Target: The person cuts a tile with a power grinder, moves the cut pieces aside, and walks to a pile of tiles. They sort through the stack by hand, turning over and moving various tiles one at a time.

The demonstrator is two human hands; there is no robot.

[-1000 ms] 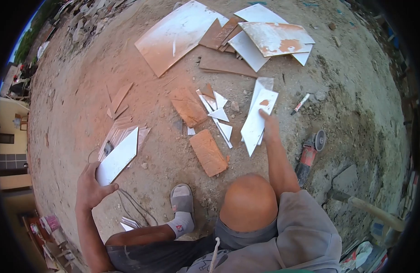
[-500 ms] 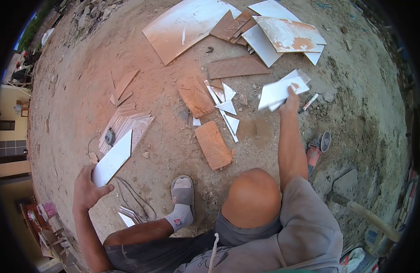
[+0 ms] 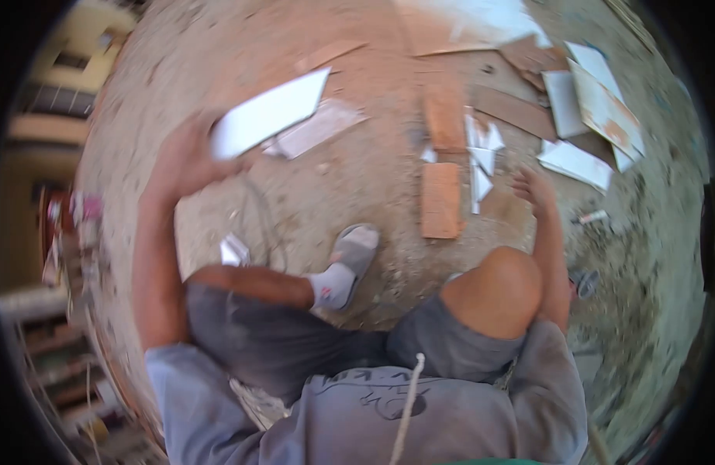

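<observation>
My left hand (image 3: 188, 155) is closed on the near end of a white cut tile (image 3: 272, 112) with a slanted far end, held up over a stack of cut tiles (image 3: 326, 128). My right hand (image 3: 534, 190) holds nothing; its fingers, slightly blurred, are apart above the ground. Just beyond it lie white tile pieces (image 3: 576, 165). To its left are thin white tile offcuts (image 3: 483, 161) beside two orange bricks, one farther (image 3: 446, 116) and one nearer (image 3: 440, 200).
A large white sheet-like tile (image 3: 474, 27) and broken tiles (image 3: 606, 108) lie at the back. A marker (image 3: 594, 217) rests at right, near a partly hidden angle grinder (image 3: 582, 283). Cable (image 3: 260, 209) and small tile pieces (image 3: 234, 250) lie by my left leg.
My right hand has let go of the white tile pieces, which now lie on the ground, and drawn back. My left hand has lifted the cut tile forward. The view has turned left.
</observation>
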